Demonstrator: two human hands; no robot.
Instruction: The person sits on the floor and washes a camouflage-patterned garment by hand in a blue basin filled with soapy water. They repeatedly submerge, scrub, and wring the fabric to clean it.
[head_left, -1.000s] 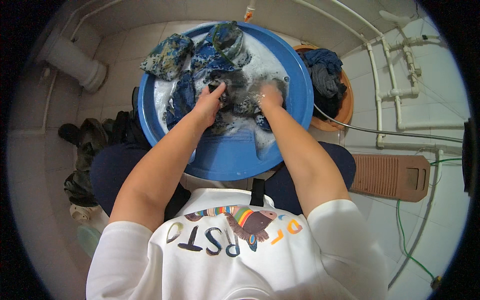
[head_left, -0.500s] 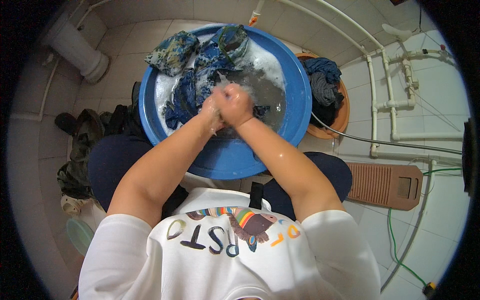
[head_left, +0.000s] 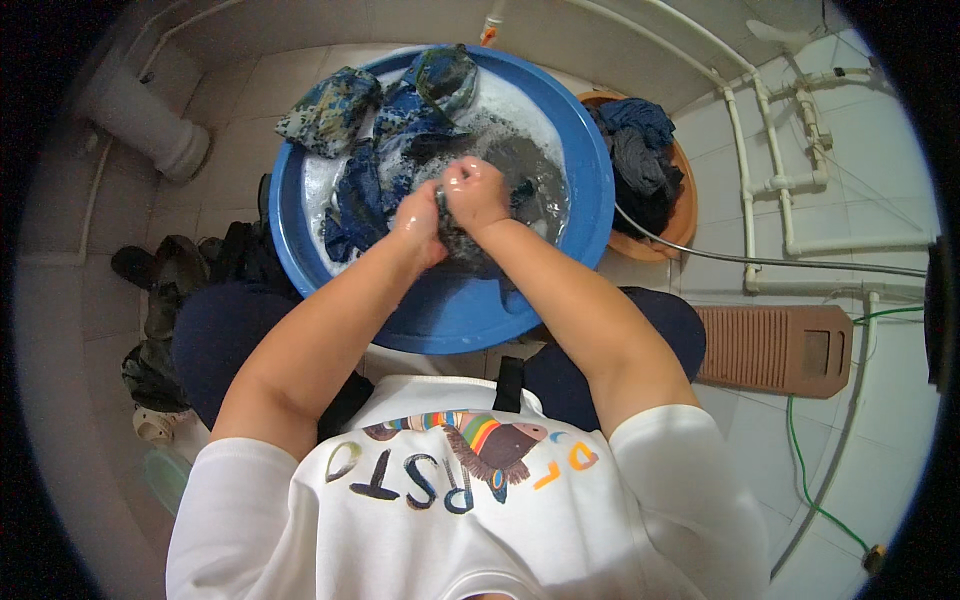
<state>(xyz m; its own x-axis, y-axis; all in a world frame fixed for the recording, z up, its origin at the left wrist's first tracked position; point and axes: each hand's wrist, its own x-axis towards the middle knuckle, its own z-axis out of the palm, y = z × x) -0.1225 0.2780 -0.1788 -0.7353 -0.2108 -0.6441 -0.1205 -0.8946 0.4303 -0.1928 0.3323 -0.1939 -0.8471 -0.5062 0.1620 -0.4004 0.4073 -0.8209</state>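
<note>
A wide blue tub (head_left: 440,325) holds soapy grey water with white foam (head_left: 520,105). Blue-and-green camouflage clothing (head_left: 365,195) lies soaking at its left and far side, one part draped over the rim. Near the middle of the tub, my left hand (head_left: 420,225) and my right hand (head_left: 476,192) are close together, both wet and closed. They grip a dark, wet piece of clothing (head_left: 456,240) that shows between them and trails into the water. Its full shape is hidden by my hands and the water.
An orange basin (head_left: 685,205) of dark clothes (head_left: 640,150) stands right of the tub. A brown washboard (head_left: 770,348) lies further right, near a green cord (head_left: 800,460). White pipes (head_left: 745,190) and a grey hose (head_left: 780,262) run there. Dark clothing and shoes (head_left: 155,375) lie left.
My hands have drawn slightly apart, and dark cloth now shows between them. The whole view has shifted a little.
</note>
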